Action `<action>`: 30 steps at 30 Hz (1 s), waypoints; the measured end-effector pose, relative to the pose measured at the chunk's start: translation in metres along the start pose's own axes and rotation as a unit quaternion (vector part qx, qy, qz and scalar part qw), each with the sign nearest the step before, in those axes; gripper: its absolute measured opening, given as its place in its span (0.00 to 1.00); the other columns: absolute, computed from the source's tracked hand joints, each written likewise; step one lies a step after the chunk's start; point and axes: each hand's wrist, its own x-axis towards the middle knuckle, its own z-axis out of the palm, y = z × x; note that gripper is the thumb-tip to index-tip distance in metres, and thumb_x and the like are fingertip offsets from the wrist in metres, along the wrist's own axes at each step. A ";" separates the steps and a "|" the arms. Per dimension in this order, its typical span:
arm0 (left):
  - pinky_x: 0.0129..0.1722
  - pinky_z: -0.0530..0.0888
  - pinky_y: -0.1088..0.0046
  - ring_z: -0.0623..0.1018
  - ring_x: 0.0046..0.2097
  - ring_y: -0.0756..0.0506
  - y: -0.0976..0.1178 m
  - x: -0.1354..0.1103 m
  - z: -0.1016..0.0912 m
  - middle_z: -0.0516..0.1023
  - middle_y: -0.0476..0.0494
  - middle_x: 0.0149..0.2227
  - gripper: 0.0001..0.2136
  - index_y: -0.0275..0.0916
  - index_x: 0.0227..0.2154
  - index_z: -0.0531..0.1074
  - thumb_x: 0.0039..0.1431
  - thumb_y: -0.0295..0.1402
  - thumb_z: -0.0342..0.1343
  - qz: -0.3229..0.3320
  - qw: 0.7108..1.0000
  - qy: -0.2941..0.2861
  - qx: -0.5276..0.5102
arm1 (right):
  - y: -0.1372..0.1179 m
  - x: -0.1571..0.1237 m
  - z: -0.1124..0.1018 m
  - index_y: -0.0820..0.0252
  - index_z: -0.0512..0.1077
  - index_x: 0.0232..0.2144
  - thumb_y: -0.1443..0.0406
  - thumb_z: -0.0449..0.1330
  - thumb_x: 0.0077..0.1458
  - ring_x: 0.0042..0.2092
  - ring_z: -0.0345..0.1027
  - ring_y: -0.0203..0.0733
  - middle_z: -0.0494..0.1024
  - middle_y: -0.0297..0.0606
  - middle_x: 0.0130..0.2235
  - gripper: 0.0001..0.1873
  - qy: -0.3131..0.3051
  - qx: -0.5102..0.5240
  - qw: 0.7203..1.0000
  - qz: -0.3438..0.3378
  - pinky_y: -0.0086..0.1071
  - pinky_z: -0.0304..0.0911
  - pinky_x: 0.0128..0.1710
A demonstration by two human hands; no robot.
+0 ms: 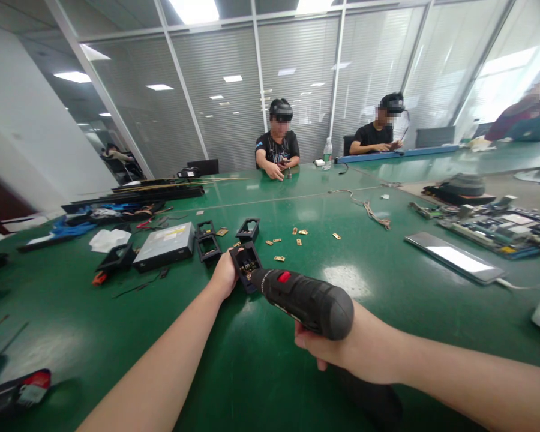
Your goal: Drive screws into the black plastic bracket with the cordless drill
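Observation:
My right hand [337, 345] is wrapped round the grip of a black cordless drill [303, 300] with a red switch on top. The drill's nose points away from me, into a black plastic housing [246, 264] with small brass-coloured parts inside. Gripped at its left side, that housing is held tilted above the table by my left hand [225, 275]. Whatever bit the drill carries is hidden by the chuck and the housing's edge. Similar black housings [208, 248] stand just beyond my left hand. Several small brass plates [279, 258] lie scattered past the held housing.
A silver disc drive [165, 245] and white tissue [110, 240] lie to the left. Circuit boards [513, 225], a phone [454, 257] with a cable, and a coiled cord [377, 215] are on the right. Two people sit across the green table [162, 366]; a bottle [327, 154] stands between them.

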 end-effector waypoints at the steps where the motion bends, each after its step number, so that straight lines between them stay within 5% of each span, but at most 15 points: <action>1: 0.29 0.71 0.71 0.74 0.26 0.47 0.000 0.000 0.000 0.74 0.51 0.24 0.13 0.38 0.27 0.72 0.44 0.43 0.63 0.002 1.000 0.001 -0.002 | 0.000 0.000 0.000 0.60 0.61 0.56 0.69 0.64 0.52 0.23 0.70 0.35 0.73 0.29 0.30 0.30 -0.001 -0.003 1.000 0.001 0.28 0.67 0.22; 30: 0.32 0.76 0.66 0.78 0.29 0.43 0.000 0.001 -0.001 0.76 0.48 0.25 0.13 0.39 0.26 0.72 0.44 0.42 0.64 -0.014 1.000 0.000 -0.009 | 0.014 0.003 -0.001 0.58 0.64 0.54 0.63 0.70 0.49 0.25 0.74 0.37 0.77 0.35 0.37 0.32 -0.026 0.028 0.998 -0.040 0.28 0.69 0.23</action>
